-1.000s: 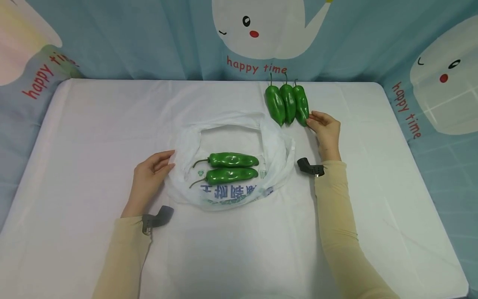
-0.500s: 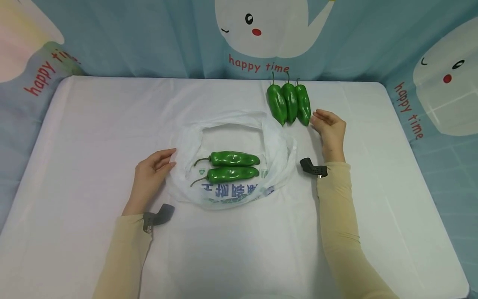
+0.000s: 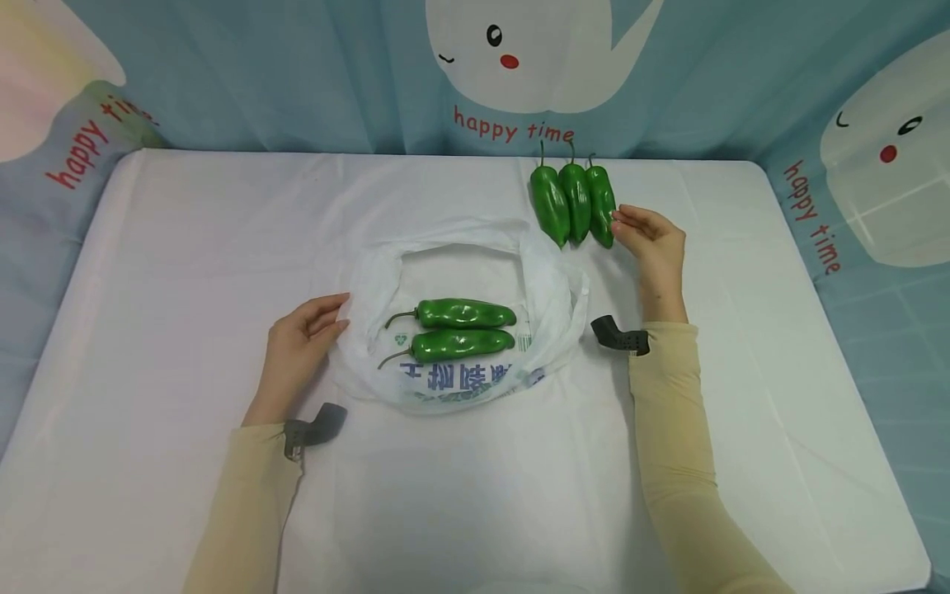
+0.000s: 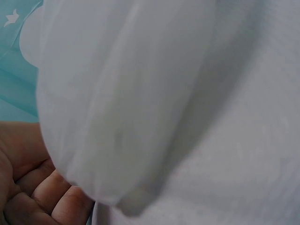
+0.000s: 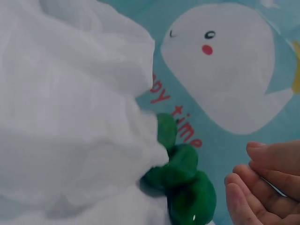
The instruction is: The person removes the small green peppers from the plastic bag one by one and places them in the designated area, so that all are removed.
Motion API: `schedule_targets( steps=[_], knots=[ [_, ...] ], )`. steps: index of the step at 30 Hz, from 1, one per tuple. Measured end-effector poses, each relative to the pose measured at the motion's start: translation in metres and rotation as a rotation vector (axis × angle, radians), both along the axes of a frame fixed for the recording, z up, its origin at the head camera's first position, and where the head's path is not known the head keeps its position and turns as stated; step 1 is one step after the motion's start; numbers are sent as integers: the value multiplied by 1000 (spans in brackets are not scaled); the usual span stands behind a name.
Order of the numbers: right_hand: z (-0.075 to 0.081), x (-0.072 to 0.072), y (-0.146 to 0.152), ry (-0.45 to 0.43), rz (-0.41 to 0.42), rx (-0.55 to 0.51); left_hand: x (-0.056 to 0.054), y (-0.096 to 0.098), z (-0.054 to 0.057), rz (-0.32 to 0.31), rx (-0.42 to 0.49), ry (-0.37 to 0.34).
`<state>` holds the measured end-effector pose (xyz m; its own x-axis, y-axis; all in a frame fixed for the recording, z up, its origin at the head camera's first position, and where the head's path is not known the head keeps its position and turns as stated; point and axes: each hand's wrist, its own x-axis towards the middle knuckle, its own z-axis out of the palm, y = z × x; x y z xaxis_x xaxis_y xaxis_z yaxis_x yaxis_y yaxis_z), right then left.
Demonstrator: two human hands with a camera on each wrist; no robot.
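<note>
A white translucent plastic bag (image 3: 552, 305) lies with its mouth spread wide in the head view. Two green chili peppers (image 3: 466, 313) lie side by side inside it. At the bag's left edge, my left hand (image 3: 300, 342) holds the plastic, its fingertips partly covered. In the left wrist view the bag (image 4: 122, 103) hides much of that hand. Three more green peppers (image 3: 549, 206) lie together near the table's far edge. My right hand (image 3: 653, 247) has its fingertips against the rightmost pepper's (image 3: 602, 206) side, thumb and fingers parted, not gripping it.
A white cloth covers the table (image 3: 185, 247). Blue curtains (image 3: 297, 74) with whale prints hang behind it and at the sides. The bag's right side stands between the peppers inside and my right arm. Black wrist cameras (image 3: 619, 336) stick out from both sleeves.
My right hand first drew slightly away from the rightmost pepper, then came back to its side a little higher up. The left hand, bag and peppers stay in place.
</note>
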<state>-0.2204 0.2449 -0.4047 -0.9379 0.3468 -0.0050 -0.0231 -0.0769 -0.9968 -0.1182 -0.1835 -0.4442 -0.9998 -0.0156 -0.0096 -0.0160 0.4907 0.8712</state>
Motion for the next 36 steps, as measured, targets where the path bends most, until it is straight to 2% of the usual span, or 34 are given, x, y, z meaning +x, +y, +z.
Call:
schedule_targets(
  steps=[7,12,18,23,28,36],
  knots=[
    [9,7,-15,44,102,39,1,0,1,-2,-2,2],
    [14,13,-28,52,213,36,0,-1,0,-4,1,15],
    [19,18,-41,72,348,97,1,0,0,-9,10,24],
    [22,22,-50,85,423,102,0,0,0,-7,4,24],
    [25,25,-59,49,481,105,0,0,-1,-2,-6,20],
    [22,29,-74,-9,553,176,0,0,-1,2,-2,11]
  ],
)
